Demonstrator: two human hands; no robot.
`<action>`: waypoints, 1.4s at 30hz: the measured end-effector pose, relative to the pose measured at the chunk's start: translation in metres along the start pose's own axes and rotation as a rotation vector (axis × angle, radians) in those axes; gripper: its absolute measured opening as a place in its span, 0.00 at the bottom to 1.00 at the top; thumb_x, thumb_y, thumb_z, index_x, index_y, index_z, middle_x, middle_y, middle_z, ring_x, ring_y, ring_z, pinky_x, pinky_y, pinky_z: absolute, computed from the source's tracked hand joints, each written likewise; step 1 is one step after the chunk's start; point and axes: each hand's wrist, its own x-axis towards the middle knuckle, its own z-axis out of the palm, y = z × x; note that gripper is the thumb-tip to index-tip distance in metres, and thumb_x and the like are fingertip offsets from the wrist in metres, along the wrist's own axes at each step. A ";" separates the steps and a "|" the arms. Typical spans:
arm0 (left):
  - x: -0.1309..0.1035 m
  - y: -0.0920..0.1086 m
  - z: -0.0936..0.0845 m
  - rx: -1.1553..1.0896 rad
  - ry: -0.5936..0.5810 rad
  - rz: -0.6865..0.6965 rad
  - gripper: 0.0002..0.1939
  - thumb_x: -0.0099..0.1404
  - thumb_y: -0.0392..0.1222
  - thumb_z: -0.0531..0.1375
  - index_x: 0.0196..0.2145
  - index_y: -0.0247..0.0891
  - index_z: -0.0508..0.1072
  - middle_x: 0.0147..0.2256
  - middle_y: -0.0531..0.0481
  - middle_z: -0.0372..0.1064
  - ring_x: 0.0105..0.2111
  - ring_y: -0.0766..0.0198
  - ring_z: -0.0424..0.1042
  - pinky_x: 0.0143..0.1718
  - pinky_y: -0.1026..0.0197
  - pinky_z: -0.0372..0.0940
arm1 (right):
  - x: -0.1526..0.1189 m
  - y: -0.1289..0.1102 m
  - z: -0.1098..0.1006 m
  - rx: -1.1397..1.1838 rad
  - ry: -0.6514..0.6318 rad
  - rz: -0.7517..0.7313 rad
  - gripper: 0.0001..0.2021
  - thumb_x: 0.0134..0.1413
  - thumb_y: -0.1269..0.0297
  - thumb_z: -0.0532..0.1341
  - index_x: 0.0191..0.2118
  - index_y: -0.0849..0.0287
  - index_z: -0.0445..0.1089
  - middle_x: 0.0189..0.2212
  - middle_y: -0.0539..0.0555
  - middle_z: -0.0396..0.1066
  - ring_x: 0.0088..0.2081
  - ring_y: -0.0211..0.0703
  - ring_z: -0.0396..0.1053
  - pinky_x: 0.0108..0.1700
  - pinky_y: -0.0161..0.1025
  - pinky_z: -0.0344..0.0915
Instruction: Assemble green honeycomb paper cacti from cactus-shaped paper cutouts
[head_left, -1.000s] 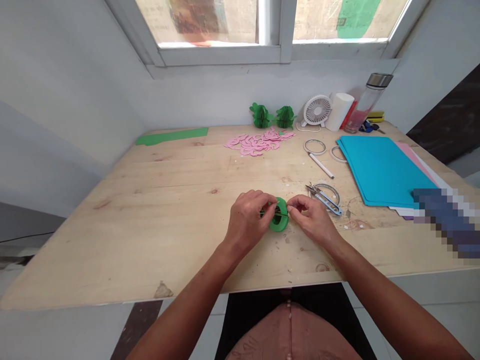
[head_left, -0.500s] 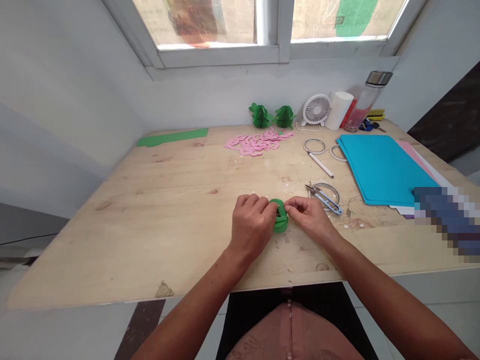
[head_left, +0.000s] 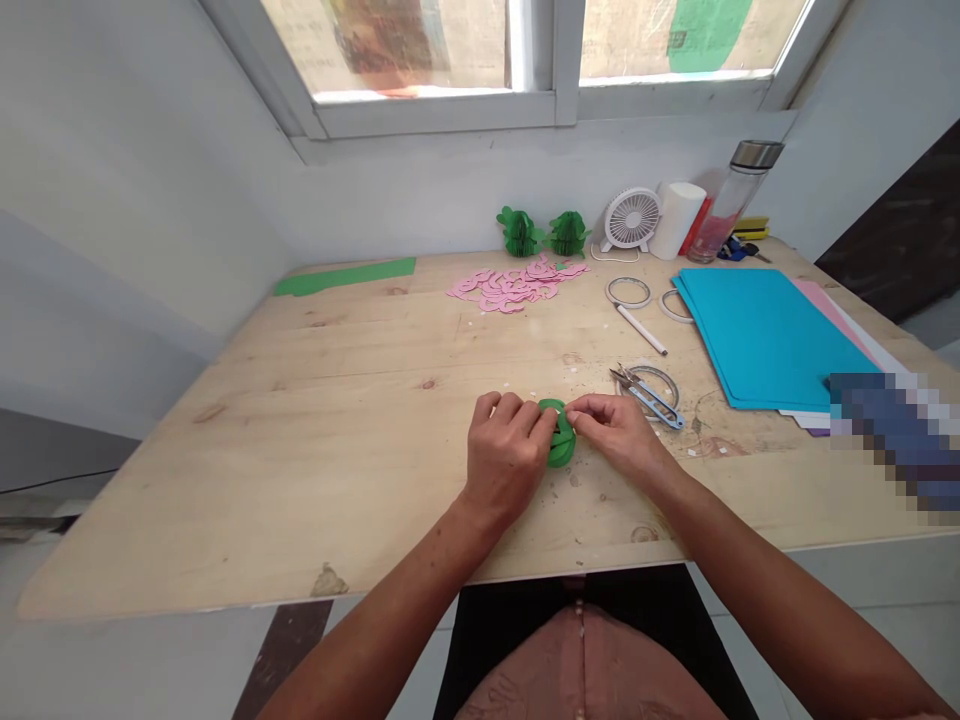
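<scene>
A small rounded green paper craft piece [head_left: 559, 452] lies on the table between my hands. My left hand [head_left: 510, 445] is closed on its left side, thumb and fingers pressing the paper. From the right, my right hand [head_left: 611, 425] pinches at the upper right edge of the same piece. The fingertips hide part of it. Close beside my right hand lie blue-handled thread snips [head_left: 660, 404], resting over a roll of tape [head_left: 670, 377].
Pink paper cutouts [head_left: 510, 288] lie toward the back, before two green paper figures [head_left: 519, 232]. A white pen [head_left: 641, 330] and blue sheets [head_left: 772, 340] are to the right. A small fan [head_left: 634, 218] and a bottle [head_left: 731, 205] stand by the wall. A green strip [head_left: 345, 276] lies back left.
My left fingers have shifted slightly over the green paper piece, covering more of its opening. My right hand has moved very slightly left and still pinches at its edge.
</scene>
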 end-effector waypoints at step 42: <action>0.013 -0.029 0.000 -0.766 -0.161 -0.499 0.08 0.62 0.35 0.56 0.35 0.40 0.75 0.35 0.49 0.74 0.38 0.60 0.73 0.38 0.58 0.67 | 0.014 -0.013 -0.004 0.147 0.081 0.112 0.10 0.42 0.59 0.61 0.28 0.61 0.71 0.22 0.49 0.69 0.25 0.37 0.64 0.28 0.34 0.59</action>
